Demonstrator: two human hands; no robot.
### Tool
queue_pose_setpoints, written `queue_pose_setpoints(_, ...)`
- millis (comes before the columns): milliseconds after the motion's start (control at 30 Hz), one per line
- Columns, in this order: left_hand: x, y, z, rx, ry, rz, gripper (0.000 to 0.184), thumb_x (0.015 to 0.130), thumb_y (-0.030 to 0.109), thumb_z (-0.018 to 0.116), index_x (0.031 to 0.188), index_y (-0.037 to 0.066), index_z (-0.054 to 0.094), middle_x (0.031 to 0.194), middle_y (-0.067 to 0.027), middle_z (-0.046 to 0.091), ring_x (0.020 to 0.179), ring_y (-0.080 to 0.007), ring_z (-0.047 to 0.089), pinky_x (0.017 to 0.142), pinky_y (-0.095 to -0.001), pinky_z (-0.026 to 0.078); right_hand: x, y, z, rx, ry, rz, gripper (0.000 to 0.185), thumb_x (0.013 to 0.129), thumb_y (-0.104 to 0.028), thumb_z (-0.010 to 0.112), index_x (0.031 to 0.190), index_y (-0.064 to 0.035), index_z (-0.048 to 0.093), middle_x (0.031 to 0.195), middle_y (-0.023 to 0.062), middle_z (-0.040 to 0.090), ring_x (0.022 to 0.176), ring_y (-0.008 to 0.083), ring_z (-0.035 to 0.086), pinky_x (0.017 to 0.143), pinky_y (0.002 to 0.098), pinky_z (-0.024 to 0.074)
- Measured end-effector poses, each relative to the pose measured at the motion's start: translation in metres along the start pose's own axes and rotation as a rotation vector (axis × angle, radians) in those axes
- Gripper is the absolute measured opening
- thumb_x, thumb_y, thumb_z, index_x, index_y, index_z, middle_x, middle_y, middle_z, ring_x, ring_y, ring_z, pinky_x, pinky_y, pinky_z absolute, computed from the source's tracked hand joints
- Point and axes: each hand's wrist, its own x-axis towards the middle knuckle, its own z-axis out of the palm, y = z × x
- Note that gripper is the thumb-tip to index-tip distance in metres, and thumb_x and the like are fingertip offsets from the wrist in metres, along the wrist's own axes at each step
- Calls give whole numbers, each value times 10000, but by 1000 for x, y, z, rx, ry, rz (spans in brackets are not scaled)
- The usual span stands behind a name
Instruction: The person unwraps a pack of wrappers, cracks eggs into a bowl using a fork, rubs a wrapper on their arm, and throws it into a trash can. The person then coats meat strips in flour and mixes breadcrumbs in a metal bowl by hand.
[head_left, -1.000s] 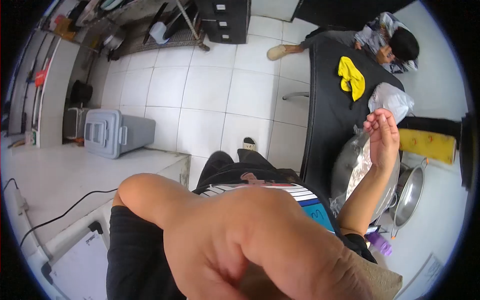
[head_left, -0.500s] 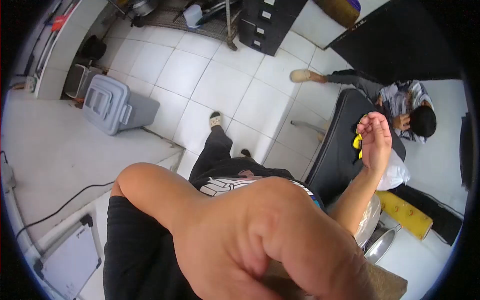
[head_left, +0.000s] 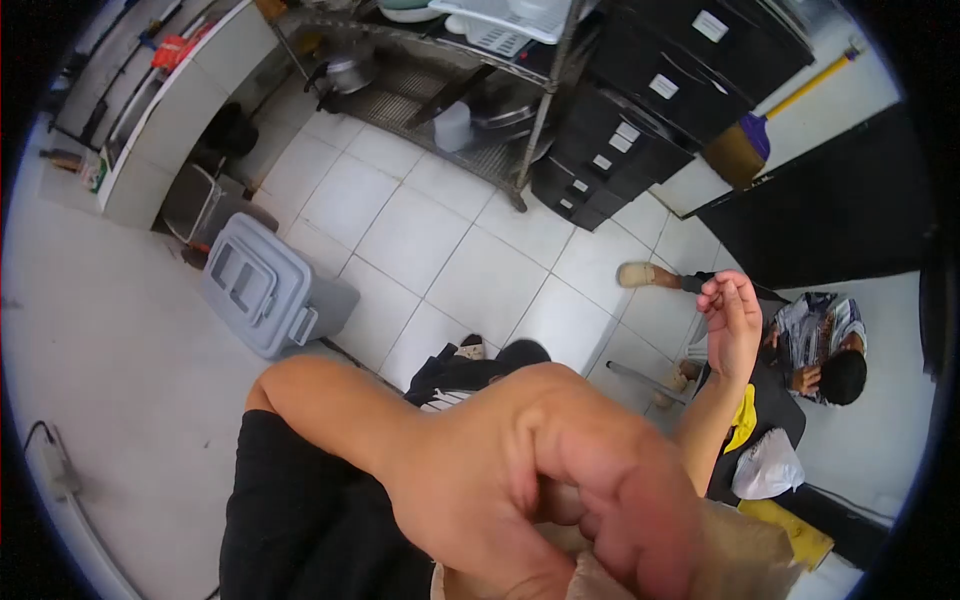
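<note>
My left hand (head_left: pixel 600 470) is very large and close to the camera, its fingers curled inward. Tan, sheet-like material (head_left: pixel 745 545), perhaps paper or cloth, shows under and beside it, and a fold rises between the thumb and the fingers. The fingertips are partly hidden. At the right, my right hand (head_left: pixel 735 325) is raised, palm toward me and fingers loosely bent; nothing shows in it. Behind its forearm are a yellow item (head_left: pixel 741 418) and a white plastic bag (head_left: pixel 768 466) on a black surface.
A grey lidded bin (head_left: pixel 265 285) stands on white floor tiles (head_left: pixel 490 270). Farther off are a metal rack (head_left: pixel 410 125), black drawers (head_left: pixel 610 140) and a broom (head_left: pixel 740 150). Another person (head_left: pixel 820 340) sits bent over at the right. A cable (head_left: pixel 60 470) lies at the left.
The view has tilted up, showing more of the rack and drawers. My left hand's fingers now show more curled, with a tan fold between them. My right hand stays raised, slightly lower in view.
</note>
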Motion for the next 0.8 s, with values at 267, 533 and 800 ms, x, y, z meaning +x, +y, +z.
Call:
queue_pose_setpoints(267,27,88,-42,103,54,213,270,827,132,637,896,-124,588,896,-229,616,707,-274,621,601,-299,504,115,5,86,-56,-137,53,140,913,-144,513,974,-28,563,825,48,589,716,114,553,684,239,454)
queue_pose_setpoints(533,55,158,-142,-11,-120,202,192,831,101,602,838,-91,612,830,-219,614,647,-255,613,526,-276,494,257,34,178,-144,-302,37,135,908,-137,520,971,-30,574,818,39,604,711,96,558,679,230,457)
queue_pose_setpoints(800,115,305,-165,1224,225,377,139,805,79,635,764,-54,646,757,-241,613,638,-258,638,530,-278,520,399,50,321,-180,-579,65,151,906,-142,521,972,-15,571,815,44,602,710,100,555,673,228,448)
